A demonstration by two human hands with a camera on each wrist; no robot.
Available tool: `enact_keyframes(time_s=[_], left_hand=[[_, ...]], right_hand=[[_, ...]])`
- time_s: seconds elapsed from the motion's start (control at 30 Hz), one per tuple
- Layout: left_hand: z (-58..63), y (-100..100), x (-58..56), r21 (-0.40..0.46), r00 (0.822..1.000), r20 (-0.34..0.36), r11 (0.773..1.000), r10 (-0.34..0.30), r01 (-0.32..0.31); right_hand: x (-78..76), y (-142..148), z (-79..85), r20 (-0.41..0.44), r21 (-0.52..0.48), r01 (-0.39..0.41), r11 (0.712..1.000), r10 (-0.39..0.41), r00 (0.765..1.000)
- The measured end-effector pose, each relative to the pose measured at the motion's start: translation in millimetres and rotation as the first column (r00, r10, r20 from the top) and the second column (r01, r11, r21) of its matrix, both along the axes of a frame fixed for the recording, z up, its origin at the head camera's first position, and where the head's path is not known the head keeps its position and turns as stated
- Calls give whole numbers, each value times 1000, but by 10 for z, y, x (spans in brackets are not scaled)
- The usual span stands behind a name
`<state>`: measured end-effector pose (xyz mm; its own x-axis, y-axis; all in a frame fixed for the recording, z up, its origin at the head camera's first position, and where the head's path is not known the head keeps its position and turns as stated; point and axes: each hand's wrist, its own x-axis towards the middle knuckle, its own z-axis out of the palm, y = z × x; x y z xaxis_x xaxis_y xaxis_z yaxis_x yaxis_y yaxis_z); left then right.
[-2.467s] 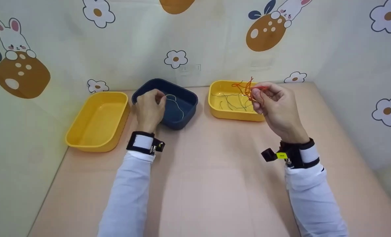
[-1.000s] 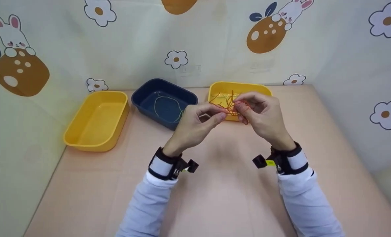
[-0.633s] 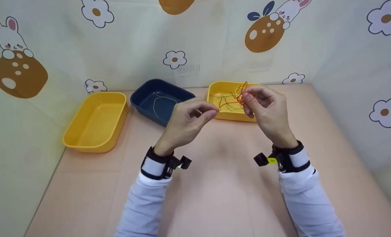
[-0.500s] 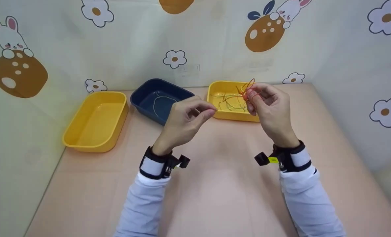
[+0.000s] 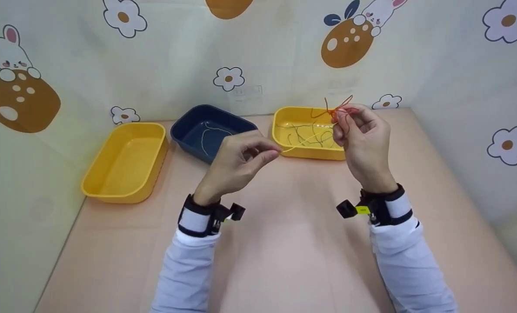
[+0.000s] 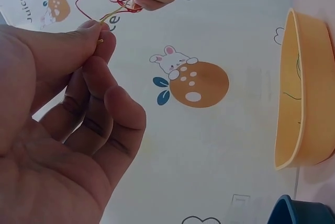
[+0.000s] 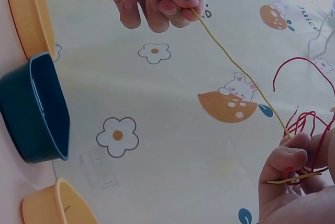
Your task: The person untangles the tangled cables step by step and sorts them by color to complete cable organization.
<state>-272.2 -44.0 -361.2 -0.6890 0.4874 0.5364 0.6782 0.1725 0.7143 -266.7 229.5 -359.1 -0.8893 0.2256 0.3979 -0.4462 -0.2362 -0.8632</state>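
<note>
My left hand (image 5: 241, 161) pinches one end of a yellow string (image 7: 235, 63) between thumb and index finger. The string runs nearly straight across to my right hand (image 5: 367, 143), raised over the right yellow box (image 5: 312, 154). Between its thumb and fingers the right hand holds a tangle of red strings (image 5: 338, 109), whose loops stick out above the fingertips. A short yellow end also pokes out of that grip in the right wrist view. Thin green strings (image 5: 304, 138) lie loose in the right yellow box.
A dark blue box (image 5: 191, 149) holds a looped, pale green string (image 5: 203, 140); my left hand overlaps its right part. Farther left stands another yellow box (image 5: 132, 163). Behind the boxes rises a patterned wall covering (image 5: 175, 69), at the table's (image 5: 280, 243) back edge.
My left hand left the blue box, where the pale green string now lies, and met the right hand at the tangle. Since then the hands have drawn apart, stretching the yellow string between them.
</note>
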Motion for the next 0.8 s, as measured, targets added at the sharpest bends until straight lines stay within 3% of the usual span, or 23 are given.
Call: enact_keyframes(time_s=[0.27, 0.8], left_hand=[[5, -65, -11, 14, 1000, 16, 1000, 12, -13], [28, -199, -62, 34, 994, -7, 994, 107, -106]], right_hand=[[5, 15, 5, 33, -116, -71, 991, 76, 997], [5, 41, 21, 57, -270, -217, 938, 241, 969]])
